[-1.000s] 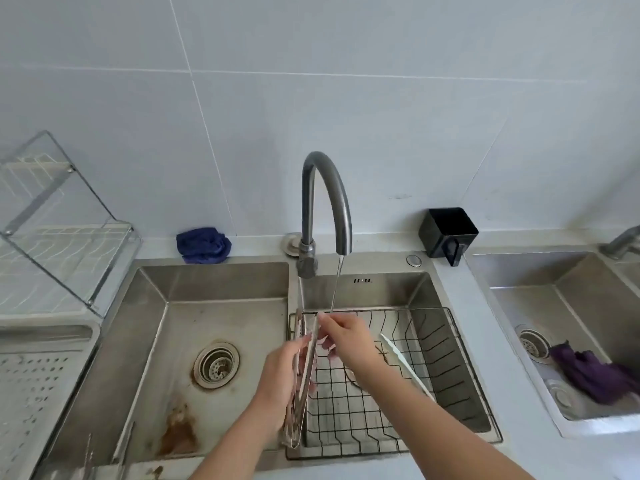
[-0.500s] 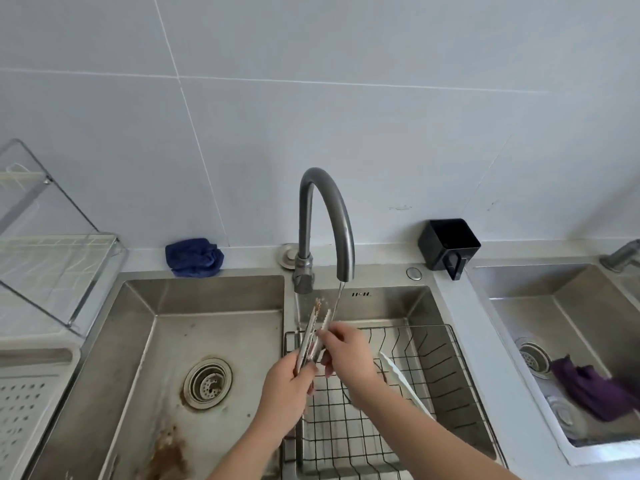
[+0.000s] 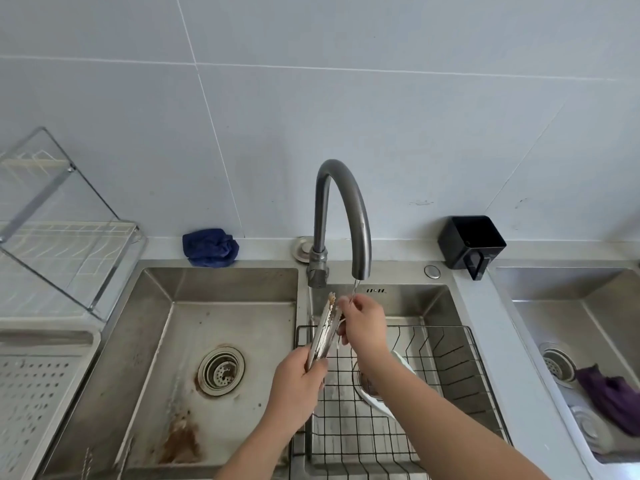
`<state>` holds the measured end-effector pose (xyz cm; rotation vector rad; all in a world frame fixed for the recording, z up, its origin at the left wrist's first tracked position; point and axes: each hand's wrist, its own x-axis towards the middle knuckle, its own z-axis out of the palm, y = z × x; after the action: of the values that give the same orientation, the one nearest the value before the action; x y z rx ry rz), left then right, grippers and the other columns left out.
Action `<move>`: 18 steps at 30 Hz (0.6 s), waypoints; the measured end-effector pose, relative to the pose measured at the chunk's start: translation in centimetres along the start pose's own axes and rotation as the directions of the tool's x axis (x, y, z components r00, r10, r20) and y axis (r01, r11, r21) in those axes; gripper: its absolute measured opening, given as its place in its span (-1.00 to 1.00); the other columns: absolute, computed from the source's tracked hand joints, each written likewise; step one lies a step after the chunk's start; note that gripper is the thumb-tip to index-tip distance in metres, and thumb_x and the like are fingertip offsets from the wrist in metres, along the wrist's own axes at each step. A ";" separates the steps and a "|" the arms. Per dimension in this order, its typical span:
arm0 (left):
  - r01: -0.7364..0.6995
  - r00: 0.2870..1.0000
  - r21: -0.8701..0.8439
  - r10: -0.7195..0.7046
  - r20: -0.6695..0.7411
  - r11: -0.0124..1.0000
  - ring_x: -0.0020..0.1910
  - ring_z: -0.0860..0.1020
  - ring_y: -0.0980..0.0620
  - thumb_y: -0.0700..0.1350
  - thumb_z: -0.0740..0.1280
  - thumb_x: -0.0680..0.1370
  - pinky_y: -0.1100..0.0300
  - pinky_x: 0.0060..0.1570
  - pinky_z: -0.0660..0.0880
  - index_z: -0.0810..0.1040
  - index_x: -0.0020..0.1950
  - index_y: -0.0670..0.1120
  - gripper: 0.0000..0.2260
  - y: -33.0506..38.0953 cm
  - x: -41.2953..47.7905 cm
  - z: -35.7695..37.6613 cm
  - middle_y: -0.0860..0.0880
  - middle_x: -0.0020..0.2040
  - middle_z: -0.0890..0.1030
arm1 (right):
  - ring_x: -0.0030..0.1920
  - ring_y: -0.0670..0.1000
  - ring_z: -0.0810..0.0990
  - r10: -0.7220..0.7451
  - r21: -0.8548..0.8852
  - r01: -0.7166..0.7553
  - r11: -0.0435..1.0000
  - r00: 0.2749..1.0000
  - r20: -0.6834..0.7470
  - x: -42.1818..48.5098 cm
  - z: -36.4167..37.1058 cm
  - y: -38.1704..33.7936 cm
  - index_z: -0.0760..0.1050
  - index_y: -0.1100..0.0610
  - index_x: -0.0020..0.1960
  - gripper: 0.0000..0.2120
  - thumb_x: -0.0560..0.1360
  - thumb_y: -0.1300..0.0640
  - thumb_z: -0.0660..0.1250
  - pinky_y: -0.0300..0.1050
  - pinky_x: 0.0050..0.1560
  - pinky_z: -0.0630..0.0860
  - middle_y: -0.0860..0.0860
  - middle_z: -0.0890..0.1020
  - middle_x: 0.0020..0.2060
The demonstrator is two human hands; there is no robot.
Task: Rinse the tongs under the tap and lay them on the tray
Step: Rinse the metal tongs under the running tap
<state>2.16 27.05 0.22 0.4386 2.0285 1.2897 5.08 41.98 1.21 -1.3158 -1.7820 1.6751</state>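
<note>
Metal tongs point(image 3: 323, 329) point up and away, their brown-soiled tips just left of the thin water stream falling from the grey curved tap point(image 3: 349, 209). My left hand point(image 3: 298, 386) grips their lower handle end. My right hand point(image 3: 363, 322) is curled beside the upper part of the tongs, its fingers touching them, with the stream landing on its knuckles. A perforated white tray point(image 3: 31, 393) lies at the left edge of the counter.
A black wire basket point(image 3: 460, 368) sits in the right basin with a white plate point(image 3: 398, 362) leaning in it. The left basin point(image 3: 221, 296) has a drain and rust stains. A blue cloth point(image 3: 210, 247), a black holder point(image 3: 471, 242), a glass-fronted rack point(image 3: 62, 223) and a second sink point(image 3: 568, 306) surround.
Both hands have raised the tongs from low over the basket until the tips are beside the stream. The view has tilted upward.
</note>
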 end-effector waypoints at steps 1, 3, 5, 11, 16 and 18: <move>0.003 1.000 0.003 -0.003 -0.011 1.000 -0.47 0.42 0.06 -0.21 0.31 0.60 0.13 -0.43 0.41 0.50 -0.19 -0.18 -0.83 0.0 0.1 0.0 -0.06 -0.39 0.51 | -0.52 -0.05 0.51 -0.008 -0.007 0.008 1.000 1.000 0.007 -0.2 0.3 0.0 0.58 0.14 -0.14 -0.81 0.63 0.19 0.29 -0.14 -0.51 0.47 0.01 0.56 -0.45; 0.011 0.999 0.008 -0.011 -0.030 1.000 -0.52 0.42 0.10 -0.22 0.30 0.60 0.18 -0.45 0.39 0.50 -0.21 -0.15 -0.83 -0.2 0.2 -0.1 -0.07 -0.38 0.51 | -0.52 -0.07 0.51 0.003 -0.011 -0.002 1.000 0.998 0.066 -0.8 0.7 0.5 0.58 0.08 -0.07 -0.85 0.61 0.24 0.28 -0.16 -0.53 0.46 -0.07 0.60 -0.47; 0.014 0.999 0.015 -0.013 -0.035 1.000 -0.53 0.44 0.13 -0.21 0.31 0.60 0.18 -0.45 0.40 0.52 -0.16 -0.20 -0.85 -0.6 0.1 -0.2 -0.10 -0.35 0.52 | -0.55 -0.06 0.52 0.018 -0.051 -0.013 0.999 0.995 0.097 -0.5 0.4 0.6 0.58 0.13 -0.06 -0.88 0.61 0.22 0.29 -0.17 -0.56 0.44 -0.04 0.61 -0.45; 0.032 0.999 -0.059 -0.034 -0.027 0.998 -0.52 0.42 0.02 -0.19 0.33 0.58 0.09 -0.48 0.41 0.56 -0.14 -0.18 -0.88 -0.3 0.5 -0.1 -0.08 -0.40 0.54 | -0.50 -0.03 0.50 -0.004 0.045 -0.002 0.999 0.989 0.148 0.3 0.1 0.5 0.58 0.27 0.00 -0.87 0.63 0.20 0.32 -0.17 -0.52 0.45 0.08 0.66 -0.36; 0.156 0.988 -0.446 -0.145 0.059 0.881 -0.39 0.53 -0.15 -0.19 0.34 0.60 0.13 -0.51 0.40 0.69 0.12 -0.03 -0.83 -0.2 0.5 -0.7 -0.16 -0.22 0.69 | -0.50 0.00 0.44 0.033 0.302 -0.123 0.945 0.957 0.289 -0.1 -0.6 0.7 0.56 0.21 0.10 -0.83 0.65 0.10 0.33 -0.17 -0.53 0.35 0.12 0.73 -0.22; 0.181 0.983 -0.533 -0.154 0.095 0.827 -0.40 0.54 -0.12 -0.21 0.33 0.61 0.15 -0.53 0.39 0.68 0.14 -0.10 -0.83 0.0 0.5 -0.5 -0.19 -0.19 0.68 | -0.50 0.00 0.42 0.061 0.367 -0.180 0.913 0.948 0.314 -0.2 -0.7 0.5 0.56 0.20 0.05 -0.76 0.65 0.00 0.33 -0.18 -0.53 0.31 0.10 0.68 -0.28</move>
<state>1.50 27.01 0.14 0.0207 1.5237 1.6394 5.95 42.16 0.96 -1.0562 -1.4168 2.2578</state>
